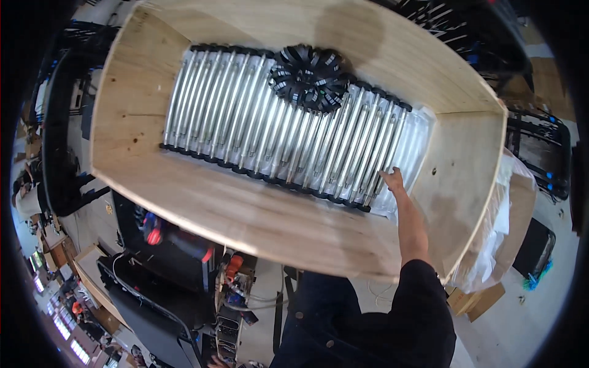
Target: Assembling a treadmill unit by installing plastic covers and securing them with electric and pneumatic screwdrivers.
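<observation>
My right hand [393,180] reaches into a large wooden crate, near its right end. Its fingers stretch apart, and the fingertips come up to the last of a row of silver metal rods [385,161]. Whether they touch it is hard to see. The rods lie side by side, slanting, with black caps at both ends. On their far side rests a cluster of ring-shaped black parts [308,78] with pale labels. A small patch of a hand [216,362] shows at the lower edge; I cannot tell whether it is my left hand.
Wooden walls of the crate [245,208] surround the rods, with clear plastic sheeting [412,144] along the right end. Outside stand black padded frames [153,306] and a tool cart [230,331] at the lower left. Plastic wrap and cardboard [497,239] hang by the right side.
</observation>
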Action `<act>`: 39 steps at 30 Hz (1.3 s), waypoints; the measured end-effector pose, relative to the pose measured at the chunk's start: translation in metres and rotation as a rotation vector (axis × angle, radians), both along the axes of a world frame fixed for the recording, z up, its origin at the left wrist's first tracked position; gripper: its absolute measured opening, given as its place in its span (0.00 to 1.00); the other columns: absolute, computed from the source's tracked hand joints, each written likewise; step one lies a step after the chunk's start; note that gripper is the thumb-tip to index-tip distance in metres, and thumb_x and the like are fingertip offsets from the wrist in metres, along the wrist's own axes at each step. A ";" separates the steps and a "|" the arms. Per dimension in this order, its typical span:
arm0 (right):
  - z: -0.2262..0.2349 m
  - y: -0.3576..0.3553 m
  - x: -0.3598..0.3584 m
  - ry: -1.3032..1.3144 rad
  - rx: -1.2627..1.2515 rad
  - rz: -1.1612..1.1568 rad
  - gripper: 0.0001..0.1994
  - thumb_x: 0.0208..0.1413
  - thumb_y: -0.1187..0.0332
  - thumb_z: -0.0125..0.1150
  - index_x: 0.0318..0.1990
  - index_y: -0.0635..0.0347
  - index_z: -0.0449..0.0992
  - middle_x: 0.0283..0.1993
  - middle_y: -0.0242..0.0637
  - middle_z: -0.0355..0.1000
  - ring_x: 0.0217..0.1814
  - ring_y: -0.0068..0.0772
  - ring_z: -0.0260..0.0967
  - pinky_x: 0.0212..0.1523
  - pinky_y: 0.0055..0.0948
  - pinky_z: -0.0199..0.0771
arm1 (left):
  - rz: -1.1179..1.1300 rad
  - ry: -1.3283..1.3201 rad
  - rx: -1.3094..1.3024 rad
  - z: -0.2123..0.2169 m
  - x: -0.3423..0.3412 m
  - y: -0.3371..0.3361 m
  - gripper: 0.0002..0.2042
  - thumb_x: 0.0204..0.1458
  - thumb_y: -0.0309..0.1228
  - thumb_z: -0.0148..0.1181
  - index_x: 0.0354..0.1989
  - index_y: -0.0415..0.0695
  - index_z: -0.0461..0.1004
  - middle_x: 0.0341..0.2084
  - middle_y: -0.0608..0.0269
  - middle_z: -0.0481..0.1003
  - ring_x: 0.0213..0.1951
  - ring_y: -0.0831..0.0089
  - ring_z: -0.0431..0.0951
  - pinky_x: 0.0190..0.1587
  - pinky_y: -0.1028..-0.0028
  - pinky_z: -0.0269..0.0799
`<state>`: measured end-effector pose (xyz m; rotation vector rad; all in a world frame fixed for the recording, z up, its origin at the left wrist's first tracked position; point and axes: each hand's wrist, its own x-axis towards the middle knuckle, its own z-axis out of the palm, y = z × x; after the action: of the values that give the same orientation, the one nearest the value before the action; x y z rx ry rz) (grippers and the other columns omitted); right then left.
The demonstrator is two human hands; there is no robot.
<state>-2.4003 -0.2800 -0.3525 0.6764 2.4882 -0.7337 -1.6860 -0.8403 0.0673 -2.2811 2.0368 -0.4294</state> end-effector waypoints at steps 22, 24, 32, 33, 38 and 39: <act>0.191 -0.101 -0.001 0.125 -0.576 -0.089 0.11 0.52 0.71 0.66 0.37 0.67 0.71 0.17 0.32 0.64 0.12 0.25 0.59 0.12 0.28 0.61 | 0.318 1.116 1.121 0.001 -0.173 0.166 0.22 0.64 0.45 0.55 0.54 0.37 0.76 0.39 0.57 0.81 0.40 0.74 0.80 0.43 0.74 0.75; 0.245 -0.107 0.017 0.073 -0.577 0.088 0.11 0.54 0.69 0.66 0.35 0.65 0.70 0.16 0.28 0.61 0.11 0.22 0.57 0.11 0.27 0.60 | 0.036 1.203 1.160 0.016 -0.231 0.154 0.21 0.65 0.46 0.54 0.46 0.38 0.79 0.35 0.62 0.80 0.38 0.75 0.79 0.43 0.72 0.74; 0.431 -0.304 0.129 -0.112 -0.693 0.904 0.14 0.53 0.61 0.70 0.33 0.65 0.77 0.20 0.25 0.66 0.20 0.16 0.62 0.20 0.23 0.62 | -0.554 1.756 0.800 0.083 -0.342 0.075 0.22 0.69 0.41 0.46 0.64 0.39 0.62 0.47 0.59 0.74 0.48 0.71 0.74 0.53 0.69 0.70; 0.453 -0.333 0.151 -0.198 -0.790 1.000 0.14 0.53 0.61 0.70 0.35 0.64 0.77 0.22 0.26 0.67 0.21 0.15 0.62 0.21 0.22 0.62 | -0.571 1.842 0.654 0.097 -0.344 0.059 0.25 0.69 0.43 0.45 0.68 0.39 0.57 0.52 0.56 0.72 0.51 0.68 0.74 0.54 0.67 0.71; 0.487 -0.435 0.260 -0.428 -1.103 1.470 0.16 0.52 0.62 0.69 0.43 0.65 0.78 0.28 0.32 0.72 0.28 0.22 0.67 0.30 0.28 0.69 | -0.518 2.129 0.020 0.201 -0.276 0.000 0.28 0.68 0.51 0.41 0.61 0.36 0.61 0.36 0.51 0.74 0.34 0.65 0.79 0.38 0.65 0.79; 0.489 -0.454 0.280 -0.450 -1.132 1.602 0.16 0.53 0.64 0.68 0.44 0.65 0.78 0.29 0.34 0.72 0.30 0.24 0.68 0.32 0.29 0.70 | -0.546 2.129 -0.071 0.208 -0.252 -0.006 0.29 0.67 0.52 0.42 0.61 0.35 0.62 0.32 0.53 0.72 0.28 0.68 0.77 0.31 0.67 0.77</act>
<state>-2.1199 -0.7339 0.1365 -1.2447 1.1152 -0.8658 -1.9377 -0.8463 0.2754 -1.7383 2.7014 3.0798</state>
